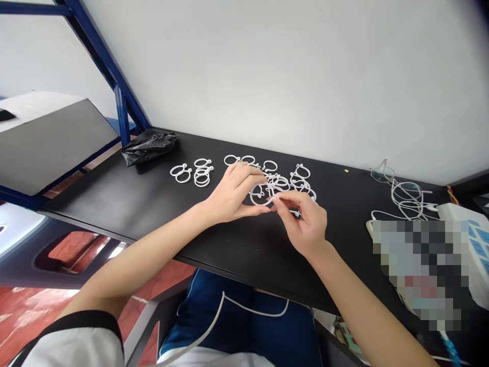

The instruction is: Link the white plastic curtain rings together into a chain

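Observation:
Both my hands meet over the black table point(126, 199) and pinch one white plastic ring point(260, 195) between them. My left hand point(231, 196) grips the ring's left side with thumb and fingers. My right hand point(303, 221) pinches its right end with curled fingers. Behind the hands lies a loose heap of several white rings point(290, 181). A smaller group of white rings point(194, 172) lies to the left, apart from the heap.
A crumpled black plastic bag point(148, 147) sits at the table's far left corner. Glasses point(382, 174) and coiled white cables point(408, 196) lie at the right, beside a white box point(468, 239). A blue metal frame point(114, 81) rises at the left.

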Available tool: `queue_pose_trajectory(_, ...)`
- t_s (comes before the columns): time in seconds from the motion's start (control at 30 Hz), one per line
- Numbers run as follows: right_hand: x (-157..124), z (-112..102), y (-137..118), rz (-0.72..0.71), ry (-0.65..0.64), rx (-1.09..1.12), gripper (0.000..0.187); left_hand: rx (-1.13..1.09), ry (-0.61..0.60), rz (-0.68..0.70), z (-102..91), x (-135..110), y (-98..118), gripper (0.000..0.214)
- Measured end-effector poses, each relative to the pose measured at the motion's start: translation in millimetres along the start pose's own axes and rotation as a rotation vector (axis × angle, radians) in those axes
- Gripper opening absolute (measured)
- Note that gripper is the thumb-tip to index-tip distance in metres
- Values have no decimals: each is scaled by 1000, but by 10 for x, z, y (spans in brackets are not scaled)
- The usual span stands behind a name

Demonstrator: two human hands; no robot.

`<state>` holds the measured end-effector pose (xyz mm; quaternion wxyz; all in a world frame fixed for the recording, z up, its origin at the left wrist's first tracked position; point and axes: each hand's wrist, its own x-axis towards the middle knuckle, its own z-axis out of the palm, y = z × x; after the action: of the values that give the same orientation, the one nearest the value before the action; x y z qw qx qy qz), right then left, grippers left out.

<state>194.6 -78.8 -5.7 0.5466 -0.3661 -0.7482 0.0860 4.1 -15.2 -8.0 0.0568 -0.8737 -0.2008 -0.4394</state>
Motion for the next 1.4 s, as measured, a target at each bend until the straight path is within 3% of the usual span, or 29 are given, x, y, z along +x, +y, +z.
queue_pose_trajectory(0.47, 40, 4, 8, -69, 70, -81, 13, -8, 56, 17, 11, 13, -18, 45)
queue_pose_trajectory(0.8, 41, 8, 16, -132, 155, -111, 20, 75, -1, 9, -17, 9, -11, 48)
queue_pose_trajectory(1.4, 57, -2, 7, -217, 217, -167, 20, -46, 13, 10, -47, 27, 21, 47)
